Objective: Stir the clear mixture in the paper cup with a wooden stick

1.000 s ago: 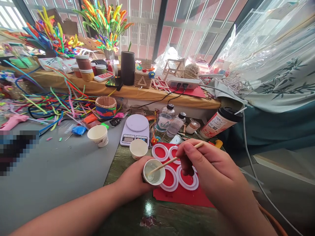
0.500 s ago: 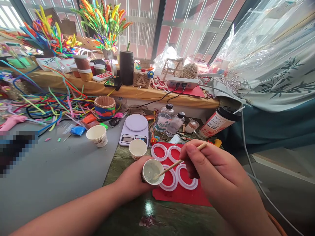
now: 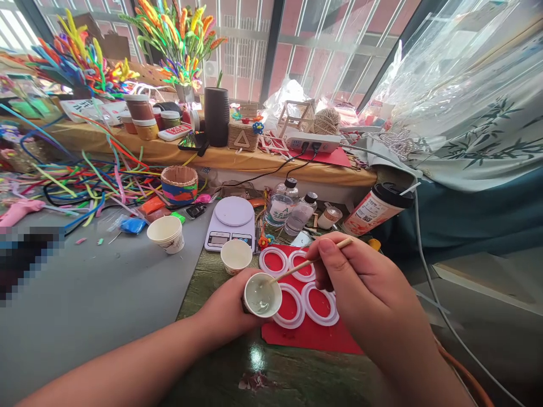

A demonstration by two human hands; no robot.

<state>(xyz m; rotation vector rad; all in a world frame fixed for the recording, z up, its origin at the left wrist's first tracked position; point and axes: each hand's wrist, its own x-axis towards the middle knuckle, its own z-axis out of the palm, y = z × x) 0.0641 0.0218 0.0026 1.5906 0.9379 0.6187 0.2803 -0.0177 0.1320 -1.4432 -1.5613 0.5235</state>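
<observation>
My left hand [image 3: 231, 305] is wrapped round a paper cup [image 3: 263, 295] that holds a clear, glossy liquid. Between the thumb and fingers of my right hand [image 3: 339, 260] is a thin wooden stick [image 3: 297, 267], slanting down with its lower end inside the cup. Several white ring-shaped molds [image 3: 320, 303] lie on a red sheet [image 3: 311, 339] beneath and beside my right hand. Just behind the held cup stands another paper cup [image 3: 236, 256], in front of a white kitchen scale [image 3: 230, 223].
Two clear bottles [image 3: 300, 215] stand behind the molds, with a tilted drink cup [image 3: 377, 208] to their right. Stacked paper cups [image 3: 166, 234] are on the grey mat [image 3: 127, 305]. Coloured pipe cleaners [image 3: 76, 181] cover the back left. A cable runs down the right.
The stick's lower end has shifted within the cup, from its lower right toward its upper rim. My right hand has moved slightly up and left. My left hand stays round the cup.
</observation>
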